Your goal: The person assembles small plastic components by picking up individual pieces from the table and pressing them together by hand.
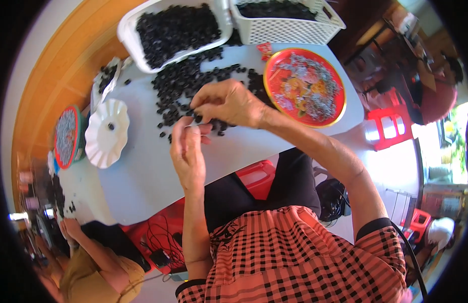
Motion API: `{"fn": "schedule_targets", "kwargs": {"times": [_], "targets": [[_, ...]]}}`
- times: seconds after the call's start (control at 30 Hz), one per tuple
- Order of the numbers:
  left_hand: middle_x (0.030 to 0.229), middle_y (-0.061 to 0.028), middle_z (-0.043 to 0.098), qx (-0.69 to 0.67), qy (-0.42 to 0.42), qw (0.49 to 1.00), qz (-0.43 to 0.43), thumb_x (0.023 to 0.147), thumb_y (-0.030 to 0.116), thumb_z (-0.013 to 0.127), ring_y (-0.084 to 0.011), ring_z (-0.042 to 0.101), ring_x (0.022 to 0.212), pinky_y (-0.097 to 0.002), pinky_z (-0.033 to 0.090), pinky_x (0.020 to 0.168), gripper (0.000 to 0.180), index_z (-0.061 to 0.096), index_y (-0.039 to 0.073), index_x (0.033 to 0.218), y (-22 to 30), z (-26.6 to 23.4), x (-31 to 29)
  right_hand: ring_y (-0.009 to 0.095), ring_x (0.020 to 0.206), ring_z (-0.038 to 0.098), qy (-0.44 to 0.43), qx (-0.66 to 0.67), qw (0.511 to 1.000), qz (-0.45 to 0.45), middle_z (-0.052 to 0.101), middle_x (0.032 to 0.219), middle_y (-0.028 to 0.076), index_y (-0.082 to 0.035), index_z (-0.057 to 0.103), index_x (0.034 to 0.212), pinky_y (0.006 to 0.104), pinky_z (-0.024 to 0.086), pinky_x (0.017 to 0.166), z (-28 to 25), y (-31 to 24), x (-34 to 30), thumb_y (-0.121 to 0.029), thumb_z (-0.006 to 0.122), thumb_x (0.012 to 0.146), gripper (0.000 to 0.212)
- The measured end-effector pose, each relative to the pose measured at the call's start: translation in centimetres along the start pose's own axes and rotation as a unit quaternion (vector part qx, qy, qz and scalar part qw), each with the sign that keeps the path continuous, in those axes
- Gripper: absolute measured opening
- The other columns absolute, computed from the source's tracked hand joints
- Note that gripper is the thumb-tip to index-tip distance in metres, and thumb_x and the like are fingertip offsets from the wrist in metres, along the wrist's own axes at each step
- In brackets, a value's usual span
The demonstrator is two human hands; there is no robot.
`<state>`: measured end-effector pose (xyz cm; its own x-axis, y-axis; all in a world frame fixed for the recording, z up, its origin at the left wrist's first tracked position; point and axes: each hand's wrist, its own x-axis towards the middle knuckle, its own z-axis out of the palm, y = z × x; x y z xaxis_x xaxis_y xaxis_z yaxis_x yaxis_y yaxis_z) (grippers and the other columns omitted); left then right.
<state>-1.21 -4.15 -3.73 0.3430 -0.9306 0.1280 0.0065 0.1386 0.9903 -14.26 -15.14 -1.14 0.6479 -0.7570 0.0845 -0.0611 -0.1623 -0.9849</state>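
While right hand (233, 103) and left hand (187, 155) meet, fingers narrowed, small black piece (197, 119) shows at their fingertips, roughly twelve o'clock of left hand; whose grip, can't tell. Likely light, stiff; pinch by rim.

This looks like a small, informal handwork workshop: small black parts (176, 83) lie heaped across a pale table (143, 177) and inside a white perforated plastic basket (289, 33), and a round red tray (341, 103) holds silvery pieces (320, 106). A person in a mustard shirt (97, 278) sits at left; a red plastic stool (406, 123) stands at right.
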Motion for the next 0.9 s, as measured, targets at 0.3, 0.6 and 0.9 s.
{"fn": "schedule_targets", "kwargs": {"times": [0.3,0.6,0.9], "targets": [[0.083,-0.0058,0.063,-0.033,-0.065,0.997,-0.021,0.096,0.016,0.053,-0.0114,0.052,0.067,-0.0245,0.044,0.066,0.021,0.059,-0.004,0.101,-0.1,3.7,-0.2,0.018,0.068,0.066,0.118,-0.146,0.975,-0.117,0.066,0.078,0.009,0.0,0.068,0.086,0.0302,0.052,0.063,-2.4,-1.0,-5.5,-0.01,0.066,0.082,0.01],[0.084,-0.0081,0.065,-0.023,-0.09,0.996,-0.012,0.094,0.015,0.053,-0.0126,0.054,0.069,-0.0263,0.045,0.069,0.023,0.06,-0.003,0.106,-0.7,5.0,-2.2,0.034,0.073,0.066,0.216,-0.502,0.833,-0.086,0.067,0.079,0.017,-0.003,0.069,0.084,0.0448,0.053,0.066,-15.3,2.6,-8.5,-0.013,0.059,0.08,0.014],[0.085,-0.0092,0.065,-0.022,-0.084,0.995,-0.051,0.095,0.014,0.054,-0.0131,0.055,0.071,-0.0261,0.046,0.071,0.023,0.059,-0.004,0.108,-2.0,5.5,-3.3,0.028,0.088,0.068,0.1,-0.571,0.808,0.105,0.069,0.096,0.017,-0.004,0.071,0.101,0.0385,0.055,0.08,-15.7,2.4,-9.5,-0.014,0.066,0.081,0.023]]}}
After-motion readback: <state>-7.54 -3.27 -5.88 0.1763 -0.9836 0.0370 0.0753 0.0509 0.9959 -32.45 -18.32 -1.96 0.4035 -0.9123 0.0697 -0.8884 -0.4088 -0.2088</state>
